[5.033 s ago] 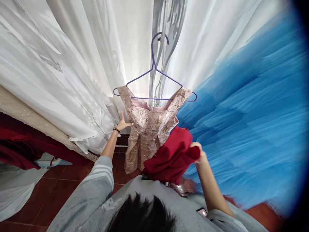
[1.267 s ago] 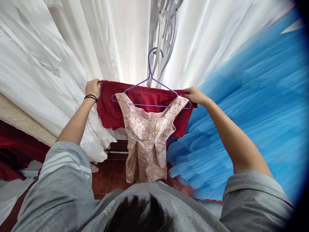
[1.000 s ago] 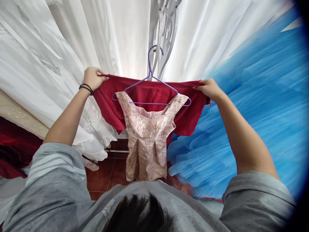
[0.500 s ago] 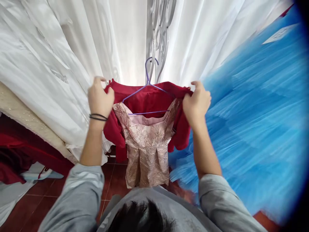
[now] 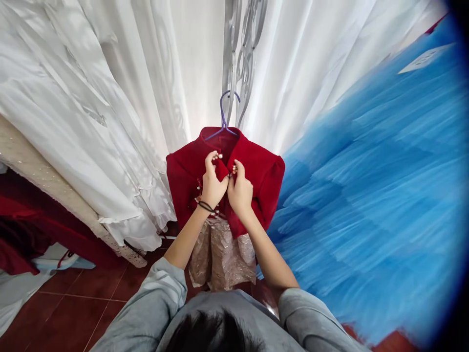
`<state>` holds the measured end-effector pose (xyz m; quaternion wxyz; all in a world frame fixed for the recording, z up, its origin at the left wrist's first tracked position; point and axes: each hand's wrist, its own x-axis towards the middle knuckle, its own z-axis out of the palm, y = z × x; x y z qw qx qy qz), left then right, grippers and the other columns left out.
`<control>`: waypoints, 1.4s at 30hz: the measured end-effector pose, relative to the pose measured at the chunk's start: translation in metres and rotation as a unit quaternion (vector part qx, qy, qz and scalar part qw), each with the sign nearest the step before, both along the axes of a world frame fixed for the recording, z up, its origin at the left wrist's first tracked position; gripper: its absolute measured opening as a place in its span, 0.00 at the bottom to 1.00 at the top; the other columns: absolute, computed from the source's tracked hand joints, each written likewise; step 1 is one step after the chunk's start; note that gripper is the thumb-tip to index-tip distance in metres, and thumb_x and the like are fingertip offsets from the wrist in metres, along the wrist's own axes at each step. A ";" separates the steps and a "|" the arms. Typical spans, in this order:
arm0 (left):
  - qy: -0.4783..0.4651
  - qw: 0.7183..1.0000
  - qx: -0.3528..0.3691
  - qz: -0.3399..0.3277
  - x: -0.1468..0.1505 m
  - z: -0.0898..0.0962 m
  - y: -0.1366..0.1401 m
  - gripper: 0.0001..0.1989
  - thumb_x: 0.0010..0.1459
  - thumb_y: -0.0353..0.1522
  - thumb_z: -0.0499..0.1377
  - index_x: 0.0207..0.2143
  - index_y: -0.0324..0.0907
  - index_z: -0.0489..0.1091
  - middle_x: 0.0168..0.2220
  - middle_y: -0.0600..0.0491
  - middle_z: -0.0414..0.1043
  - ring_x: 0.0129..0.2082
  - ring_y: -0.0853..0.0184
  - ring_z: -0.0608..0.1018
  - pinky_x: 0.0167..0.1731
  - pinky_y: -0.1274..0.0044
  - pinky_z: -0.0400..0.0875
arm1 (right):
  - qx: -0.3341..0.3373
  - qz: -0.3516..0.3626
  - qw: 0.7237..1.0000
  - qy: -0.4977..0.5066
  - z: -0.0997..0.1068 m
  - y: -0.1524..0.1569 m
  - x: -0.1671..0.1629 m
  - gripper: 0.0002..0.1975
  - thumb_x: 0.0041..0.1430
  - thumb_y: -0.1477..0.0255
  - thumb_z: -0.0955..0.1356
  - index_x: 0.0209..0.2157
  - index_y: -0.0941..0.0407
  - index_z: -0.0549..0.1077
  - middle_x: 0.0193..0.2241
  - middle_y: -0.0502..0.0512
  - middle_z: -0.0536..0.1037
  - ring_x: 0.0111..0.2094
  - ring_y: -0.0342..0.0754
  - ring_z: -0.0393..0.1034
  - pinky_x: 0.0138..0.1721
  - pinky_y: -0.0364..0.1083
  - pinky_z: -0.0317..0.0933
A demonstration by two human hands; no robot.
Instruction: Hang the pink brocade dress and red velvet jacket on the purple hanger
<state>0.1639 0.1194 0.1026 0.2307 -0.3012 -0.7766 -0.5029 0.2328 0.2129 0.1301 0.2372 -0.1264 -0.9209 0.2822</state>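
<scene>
A red jacket [image 5: 262,168] with bead-like trim along its front edges hangs over a pinkish-gold dress [image 5: 229,256] on a purple hanger [image 5: 222,105]. My left hand [image 5: 213,186] is closed on the jacket's front edge at the left, just below the collar. Close beside it, my right hand [image 5: 241,193] pinches the opposite front edge. The two edges are drawn near each other at the neck. Only the dress's lower part shows beneath the jacket; its bodice is covered.
The hanger hooks onto a grey ornamental metal frame [image 5: 245,54]. White fabric [image 5: 139,98] hangs behind and to the left. Blue tulle [image 5: 359,195] fills the right side. Dark red cloth [image 5: 22,225] lies at lower left, above the red tiled floor [image 5: 73,313].
Both hands have come inward from the jacket's shoulders to its front edges at the neck. The jacket now sits over the hanger and covers the dress's top.
</scene>
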 end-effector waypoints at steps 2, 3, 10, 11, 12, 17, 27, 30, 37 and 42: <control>-0.050 0.998 -0.023 -0.003 -0.015 -0.019 0.009 0.40 0.60 0.27 0.56 0.69 0.50 0.39 0.59 0.42 0.70 0.55 0.57 0.77 0.54 0.62 0.73 | 0.005 0.008 0.999 -0.042 -0.018 0.004 -0.010 0.34 0.66 0.71 0.53 0.72 0.53 0.41 0.49 0.63 0.79 0.45 0.61 0.76 0.45 0.54 0.68; -0.067 0.997 -0.038 -0.003 -0.021 -0.028 0.013 0.38 0.60 0.26 0.54 0.69 0.48 0.41 0.56 0.42 0.73 0.53 0.57 0.78 0.53 0.62 0.74 | 0.011 0.014 0.998 -0.053 -0.026 0.006 -0.013 0.36 0.65 0.72 0.54 0.73 0.54 0.38 0.49 0.64 0.79 0.45 0.61 0.76 0.45 0.54 0.68; -0.037 0.955 -0.271 -0.119 -0.030 0.011 -0.018 0.28 0.67 0.40 0.51 0.67 0.41 0.57 0.41 0.45 0.79 0.41 0.58 0.81 0.44 0.68 0.75 | 0.010 -0.028 0.999 -0.043 -0.038 0.019 0.004 0.34 0.69 0.66 0.50 0.72 0.61 0.35 0.47 0.69 0.79 0.42 0.63 0.77 0.43 0.56 0.68; 0.003 0.946 -0.296 -0.135 -0.032 0.024 -0.025 0.26 0.67 0.40 0.51 0.65 0.42 0.61 0.43 0.45 0.79 0.44 0.58 0.80 0.48 0.67 0.74 | 0.007 -0.038 0.998 -0.048 -0.038 0.021 0.008 0.32 0.70 0.66 0.49 0.72 0.60 0.39 0.47 0.68 0.79 0.42 0.63 0.77 0.43 0.56 0.68; 0.054 0.940 -0.311 -0.132 -0.036 0.035 -0.031 0.25 0.67 0.39 0.51 0.63 0.43 0.64 0.47 0.45 0.78 0.49 0.58 0.78 0.53 0.65 0.70 | 0.005 -0.048 0.998 -0.051 -0.039 0.023 0.012 0.31 0.70 0.65 0.49 0.71 0.59 0.45 0.48 0.68 0.79 0.43 0.63 0.77 0.43 0.56 0.67; 0.216 0.855 -0.466 -0.075 -0.072 0.049 -0.033 0.15 0.53 0.31 0.64 0.45 0.47 0.78 0.43 0.47 0.78 0.52 0.54 0.74 0.66 0.50 0.44 | 0.018 -0.063 0.996 -0.065 -0.039 0.032 0.025 0.25 0.70 0.63 0.54 0.62 0.57 0.63 0.46 0.68 0.79 0.44 0.64 0.76 0.43 0.55 0.66; 0.336 0.881 -0.334 0.011 -0.090 0.124 -0.022 0.15 0.69 0.35 0.49 0.39 0.39 0.74 0.38 0.47 0.75 0.38 0.62 0.75 0.47 0.65 0.64 | -0.008 -0.179 0.982 0.055 -0.004 0.028 0.072 0.24 0.68 0.74 0.53 0.60 0.59 0.66 0.48 0.65 0.79 0.44 0.57 0.76 0.44 0.50 0.65; 0.350 0.847 -0.401 -0.004 -0.098 0.118 -0.014 0.14 0.68 0.34 0.51 0.37 0.38 0.74 0.35 0.46 0.75 0.34 0.63 0.75 0.40 0.69 0.65 | 0.002 -0.144 0.990 0.004 -0.003 0.017 0.063 0.24 0.70 0.74 0.52 0.62 0.61 0.63 0.48 0.66 0.79 0.45 0.56 0.77 0.45 0.50 0.65; 0.387 0.809 -0.443 -0.010 -0.108 0.113 -0.019 0.16 0.69 0.37 0.51 0.38 0.37 0.75 0.36 0.46 0.74 0.31 0.65 0.75 0.27 0.74 0.63 | 0.124 -0.011 0.956 -0.266 0.016 0.015 0.063 0.19 0.70 0.72 0.56 0.43 0.63 0.76 0.43 0.73 0.79 0.47 0.65 0.76 0.41 0.53 0.66; 0.385 0.803 -0.451 -0.063 -0.112 0.118 -0.017 0.15 0.68 0.37 0.53 0.39 0.37 0.75 0.36 0.47 0.74 0.32 0.65 0.76 0.29 0.75 0.64 | 0.100 0.127 0.982 -0.094 0.029 -0.016 0.011 0.21 0.73 0.66 0.53 0.43 0.60 0.72 0.41 0.66 0.80 0.45 0.57 0.76 0.43 0.48 0.63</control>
